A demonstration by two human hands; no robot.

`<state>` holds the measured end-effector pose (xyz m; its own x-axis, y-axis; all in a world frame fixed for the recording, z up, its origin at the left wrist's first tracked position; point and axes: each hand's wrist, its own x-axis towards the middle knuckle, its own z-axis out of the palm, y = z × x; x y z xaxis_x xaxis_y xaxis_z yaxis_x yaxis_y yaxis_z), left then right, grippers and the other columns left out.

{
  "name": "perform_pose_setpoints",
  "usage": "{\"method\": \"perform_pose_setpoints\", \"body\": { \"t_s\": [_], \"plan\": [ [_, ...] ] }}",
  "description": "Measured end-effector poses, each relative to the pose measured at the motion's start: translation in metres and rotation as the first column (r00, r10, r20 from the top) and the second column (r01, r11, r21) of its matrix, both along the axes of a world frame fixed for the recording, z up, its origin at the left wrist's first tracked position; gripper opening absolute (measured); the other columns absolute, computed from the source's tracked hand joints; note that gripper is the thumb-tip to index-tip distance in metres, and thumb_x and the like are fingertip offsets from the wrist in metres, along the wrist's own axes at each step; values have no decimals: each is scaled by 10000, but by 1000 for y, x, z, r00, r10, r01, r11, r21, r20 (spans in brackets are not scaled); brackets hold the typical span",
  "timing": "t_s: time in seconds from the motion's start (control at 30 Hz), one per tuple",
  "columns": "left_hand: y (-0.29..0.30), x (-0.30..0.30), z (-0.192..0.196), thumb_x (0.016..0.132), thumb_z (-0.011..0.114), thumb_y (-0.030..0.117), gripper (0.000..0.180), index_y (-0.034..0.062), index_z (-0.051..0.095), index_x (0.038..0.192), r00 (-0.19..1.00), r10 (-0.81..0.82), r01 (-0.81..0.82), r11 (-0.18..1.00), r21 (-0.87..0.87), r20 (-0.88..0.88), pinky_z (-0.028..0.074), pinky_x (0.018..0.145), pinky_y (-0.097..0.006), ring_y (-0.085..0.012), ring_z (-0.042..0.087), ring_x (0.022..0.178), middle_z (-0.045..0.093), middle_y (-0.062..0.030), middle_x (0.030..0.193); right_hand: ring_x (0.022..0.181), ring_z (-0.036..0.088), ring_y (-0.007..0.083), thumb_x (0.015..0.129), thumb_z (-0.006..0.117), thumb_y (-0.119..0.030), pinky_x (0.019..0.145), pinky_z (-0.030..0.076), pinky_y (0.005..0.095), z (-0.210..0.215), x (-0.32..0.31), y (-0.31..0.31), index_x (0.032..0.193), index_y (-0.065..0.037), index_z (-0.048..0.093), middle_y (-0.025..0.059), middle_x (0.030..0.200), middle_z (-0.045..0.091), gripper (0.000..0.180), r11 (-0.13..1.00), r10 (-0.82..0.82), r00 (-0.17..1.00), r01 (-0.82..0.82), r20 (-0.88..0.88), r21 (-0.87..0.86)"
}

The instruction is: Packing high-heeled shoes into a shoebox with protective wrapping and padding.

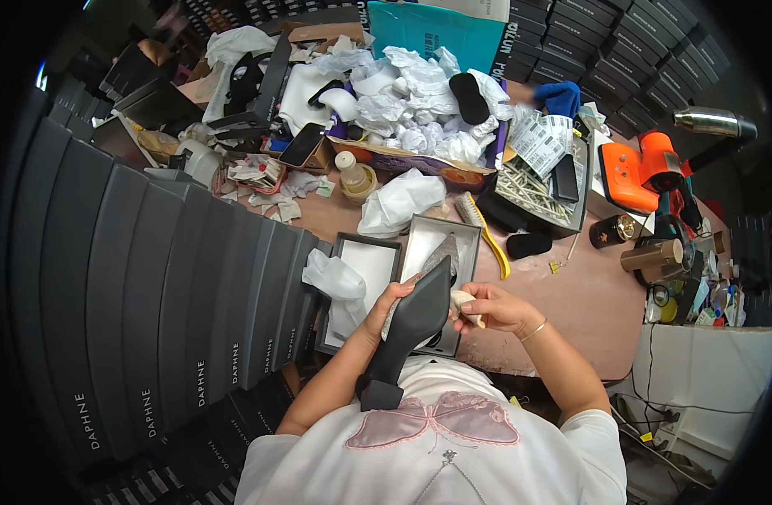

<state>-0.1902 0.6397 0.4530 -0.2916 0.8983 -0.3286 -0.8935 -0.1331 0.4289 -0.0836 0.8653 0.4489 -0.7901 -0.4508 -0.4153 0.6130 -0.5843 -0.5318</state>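
Note:
My left hand (388,305) grips a high-heeled shoe (418,305) at its side, tilted with the dark sole up and the block heel toward my chest. A pale, glittery strip of its upper shows by my fingers. Pinched in my right hand (501,310) is a cream cloth (466,308), close against the shoe's edge. Behind the shoe lies an open grey shoe box (468,242) with a glittery silver shoe (442,251) in it, partly hidden. A second box part (372,250), lined white, lies to its left, with crumpled tissue paper (335,279) over it.
Tall stacks of dark shoe boxes (150,295) crowd the left. Beyond my hands are a carton of crumpled white paper (420,114), a yellow-handled brush (489,237), a black pad (529,245) and a box of white sticks (525,192). An orange device (632,178) stands right.

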Motion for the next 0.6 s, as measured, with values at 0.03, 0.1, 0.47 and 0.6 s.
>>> {"method": "perform_pose_setpoints", "body": {
  "t_s": [0.03, 0.1, 0.47, 0.6],
  "plan": [
    [-1, 0, 5, 867, 458, 340, 607, -8, 393, 1360, 999, 38, -38, 999, -4, 15, 509, 880, -314, -256, 620, 1024, 565, -192, 1205, 811, 635, 149, 896, 635, -98, 673, 538, 270, -8, 5, -2, 1023, -39, 525, 94, 979, 641, 178, 991, -97, 995, 97, -13, 89],
    [1, 1, 18, 869, 479, 337, 575, -3, 437, 1332, 992, 119, -118, 993, -11, 44, 529, 822, -280, -199, 647, 957, 611, -176, 1138, 774, 601, 127, 893, 639, -94, 653, 513, 254, -7, 5, -11, 1023, -48, 524, 66, 946, 630, 180, 879, -345, 914, 395, -215, 269],
    [-32, -4, -48, 909, 437, 360, 488, -24, 538, 1192, 881, 420, -388, 904, -177, 215, 550, 831, -329, -233, 659, 927, 637, -157, 1080, 800, 537, 230, 856, 677, -155, 723, 449, 311, 15, -63, -81, 1152, -79, 663, 112, 867, 563, 306, 389, 355, 766, 400, -535, 830],
    [-34, -17, -46, 915, 406, 364, 570, -52, 440, 1303, 900, 375, -368, 927, -74, 223, 500, 928, -402, -334, 607, 1058, 565, -220, 1208, 760, 503, 191, 863, 653, -126, 676, 418, 292, 16, -170, -57, 1135, -66, 670, 72, 766, 518, 279, 308, 219, 697, 615, -683, 726]
  ]
}}
